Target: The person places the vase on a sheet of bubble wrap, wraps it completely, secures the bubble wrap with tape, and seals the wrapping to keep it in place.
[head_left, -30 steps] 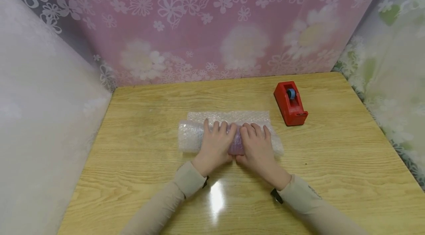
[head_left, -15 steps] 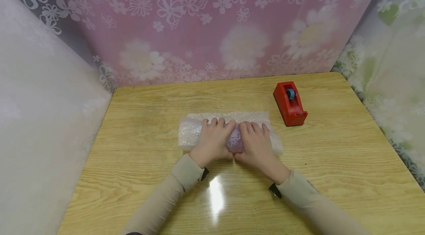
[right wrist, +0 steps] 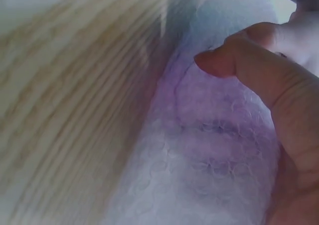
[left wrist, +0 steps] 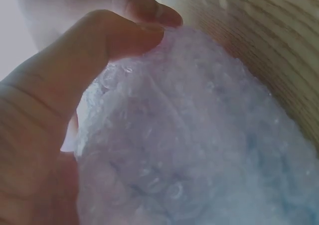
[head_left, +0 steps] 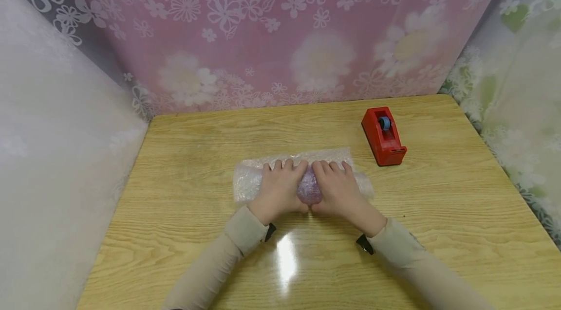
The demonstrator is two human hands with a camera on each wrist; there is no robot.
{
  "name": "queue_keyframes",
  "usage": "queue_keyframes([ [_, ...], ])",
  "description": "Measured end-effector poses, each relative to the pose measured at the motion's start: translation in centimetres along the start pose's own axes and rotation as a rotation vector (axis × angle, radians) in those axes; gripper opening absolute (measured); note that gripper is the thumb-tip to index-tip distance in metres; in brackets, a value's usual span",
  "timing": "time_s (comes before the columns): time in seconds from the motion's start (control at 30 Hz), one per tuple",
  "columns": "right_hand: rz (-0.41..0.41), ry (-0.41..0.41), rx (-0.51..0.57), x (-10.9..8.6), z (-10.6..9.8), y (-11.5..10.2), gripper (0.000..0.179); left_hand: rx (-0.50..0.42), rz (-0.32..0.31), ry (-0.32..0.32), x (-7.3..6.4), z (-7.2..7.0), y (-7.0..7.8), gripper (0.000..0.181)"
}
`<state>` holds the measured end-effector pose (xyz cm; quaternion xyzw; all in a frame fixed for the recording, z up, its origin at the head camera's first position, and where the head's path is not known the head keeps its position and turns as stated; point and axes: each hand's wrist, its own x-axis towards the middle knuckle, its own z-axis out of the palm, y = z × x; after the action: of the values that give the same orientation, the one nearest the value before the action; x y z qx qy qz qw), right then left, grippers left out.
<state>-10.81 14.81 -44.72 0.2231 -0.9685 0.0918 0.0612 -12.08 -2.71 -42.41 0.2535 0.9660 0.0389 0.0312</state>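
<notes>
A roll of bubble wrap (head_left: pixel 247 184) lies crosswise on the table, wound around a purplish object (head_left: pixel 309 188) whose kind the wrap blurs. My left hand (head_left: pixel 280 191) grips the roll left of its middle, fingers over the far side and thumb on the near side. Just to the right, my right hand (head_left: pixel 339 191) holds it the same way, both thumbs almost meeting. Behind the roll a flat flap of bubble wrap (head_left: pixel 328 154) sticks out. Close up in the left wrist view, the thumb (left wrist: pixel 119 36) presses the wrap; in the right wrist view the other thumb (right wrist: pixel 234 60) does likewise.
A red tape dispenser (head_left: pixel 383 137) with a small blue tape roll stands at the back right of the wooden table (head_left: pixel 184 232). Flowered pink curtain (head_left: pixel 271 57) hangs behind the table, and pale sheets flank it on both sides.
The flap behind the roll now lies slightly askew and shows a little less at its right end. Both hands keep their hold and have shifted only slightly.
</notes>
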Motion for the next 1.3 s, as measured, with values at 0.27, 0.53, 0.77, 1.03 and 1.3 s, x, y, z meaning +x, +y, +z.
queue_keyframes([
  [0.27,-0.037,-0.032,-0.005,0.2,-0.3,0.2,0.095,0.015,-0.090,0.026,-1.2,0.2,0.3,0.097],
  [0.53,-0.095,-0.061,-0.030,0.5,-0.7,0.4,0.102,0.022,-0.096,0.080,-1.6,0.8,0.2,0.100],
  [0.77,-0.131,-0.049,-0.030,0.7,-0.5,0.3,0.101,-0.021,-0.091,0.035,-1.5,0.8,-0.6,0.100],
  [1.03,-0.155,-0.062,-0.019,1.0,-0.7,0.4,0.102,-0.030,-0.134,-0.076,-1.6,-0.1,-2.2,0.103],
  [1.3,-0.185,-0.120,0.030,2.0,-1.3,0.9,0.098,-0.056,-0.151,-0.077,-1.4,0.3,-2.6,0.100],
])
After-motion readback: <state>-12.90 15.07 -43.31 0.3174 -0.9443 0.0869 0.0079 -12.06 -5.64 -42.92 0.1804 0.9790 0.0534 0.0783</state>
